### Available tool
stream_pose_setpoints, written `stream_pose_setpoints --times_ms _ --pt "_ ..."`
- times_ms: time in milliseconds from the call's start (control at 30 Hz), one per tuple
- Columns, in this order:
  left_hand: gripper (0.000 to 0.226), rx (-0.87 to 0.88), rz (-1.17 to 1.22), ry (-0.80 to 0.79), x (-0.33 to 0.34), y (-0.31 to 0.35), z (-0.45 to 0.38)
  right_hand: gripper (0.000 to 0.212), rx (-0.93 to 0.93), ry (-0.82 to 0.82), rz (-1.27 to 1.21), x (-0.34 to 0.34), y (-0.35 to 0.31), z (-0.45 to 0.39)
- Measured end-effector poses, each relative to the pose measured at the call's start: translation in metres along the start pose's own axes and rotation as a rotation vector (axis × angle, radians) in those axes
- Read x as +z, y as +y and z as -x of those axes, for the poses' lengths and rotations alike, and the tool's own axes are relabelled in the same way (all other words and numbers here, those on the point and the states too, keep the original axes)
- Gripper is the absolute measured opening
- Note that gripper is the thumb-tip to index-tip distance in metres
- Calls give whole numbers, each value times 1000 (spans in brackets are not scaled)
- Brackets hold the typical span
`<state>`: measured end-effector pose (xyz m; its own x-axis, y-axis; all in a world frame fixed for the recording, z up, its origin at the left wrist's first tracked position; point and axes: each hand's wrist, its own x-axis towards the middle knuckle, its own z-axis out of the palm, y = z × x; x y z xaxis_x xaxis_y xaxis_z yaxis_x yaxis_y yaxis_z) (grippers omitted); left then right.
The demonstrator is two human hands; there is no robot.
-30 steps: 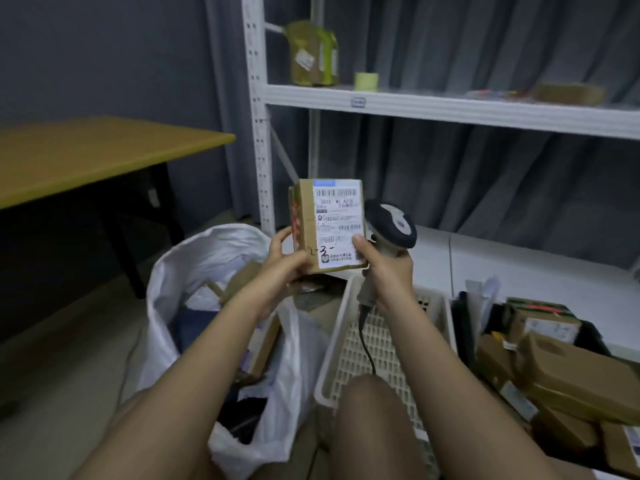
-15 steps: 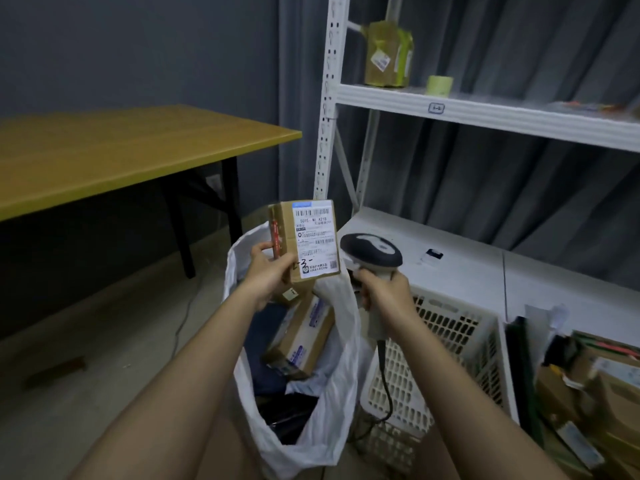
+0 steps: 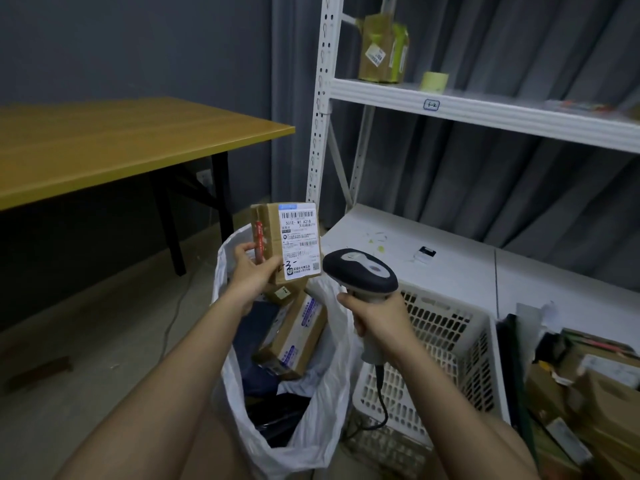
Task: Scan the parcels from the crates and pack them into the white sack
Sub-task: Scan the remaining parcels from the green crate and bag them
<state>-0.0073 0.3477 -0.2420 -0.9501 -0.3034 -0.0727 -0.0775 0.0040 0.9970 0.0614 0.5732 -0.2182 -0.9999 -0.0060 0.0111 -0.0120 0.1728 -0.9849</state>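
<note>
My left hand (image 3: 251,271) holds a small brown cardboard parcel (image 3: 287,242) upright above the open white sack (image 3: 325,420), its white barcode label facing me. My right hand (image 3: 375,315) grips the handle of a grey and black barcode scanner (image 3: 360,273), just right of the parcel, its head level with the label's lower edge. Inside the sack lie a labelled cardboard box (image 3: 294,337) and dark packages. A white perforated crate (image 3: 446,355) stands to the right of the sack.
A dark crate of brown parcels (image 3: 588,386) sits at the far right. Behind stands a white metal shelf rack (image 3: 485,109) with a taped box and a tape roll. A yellow-topped table (image 3: 114,143) with black legs stands at the left.
My right hand let go of the parcel's edge and moved off right with the scanner. My left hand carried the parcel left, over the sack; the view swung left.
</note>
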Motion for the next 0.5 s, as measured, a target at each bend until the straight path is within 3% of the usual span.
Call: stream_pose_setpoints --times_ms 100,200,233,500 --pt "68 125 -338 67 2 -8 2 25 41 87 -35 -7 4 -5" --pt "89 -5 -971 -79 13 -20 10 28 74 195 -36 -25 12 -10" --pt "90 -19 -1073 -114 20 -23 13 28 94 228 -58 -34 16 -11" --pt "61 385 -882 -311 155 -11 39 20 100 541 -189 -146 44 -8"
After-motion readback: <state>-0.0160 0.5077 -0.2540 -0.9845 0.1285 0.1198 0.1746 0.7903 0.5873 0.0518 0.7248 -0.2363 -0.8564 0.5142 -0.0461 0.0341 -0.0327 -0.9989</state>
